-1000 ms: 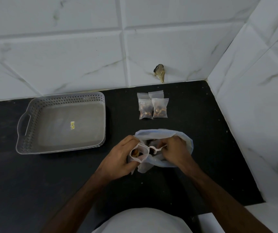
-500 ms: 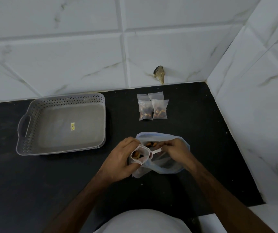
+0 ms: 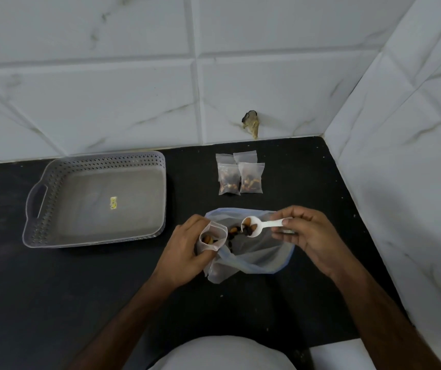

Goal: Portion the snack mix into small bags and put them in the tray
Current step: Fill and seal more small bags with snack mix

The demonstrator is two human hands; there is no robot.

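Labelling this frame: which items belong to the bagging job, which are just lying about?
In the job:
- left hand holding small bag
- right hand holding spoon
- big bag
- filled bags
- tray

Lying about:
- wall plug remnant

The tray [image 3: 96, 198] sits on the counter [image 3: 53, 289] at ten o'clock. The filled bags [image 3: 240, 177] lie at twelve, against the wall [image 3: 134, 102]. The large bag [image 3: 254, 257] lies just before them.

Black stone countertop [image 3: 86, 303], meeting white marbled wall tiles. Directly on it: grey perforated plastic tray with handle [image 3: 35, 201], left; small clear zip bags of snack mix [image 3: 240, 173], rear centre; large translucent blue-edged bag [image 3: 256, 259], front centre.
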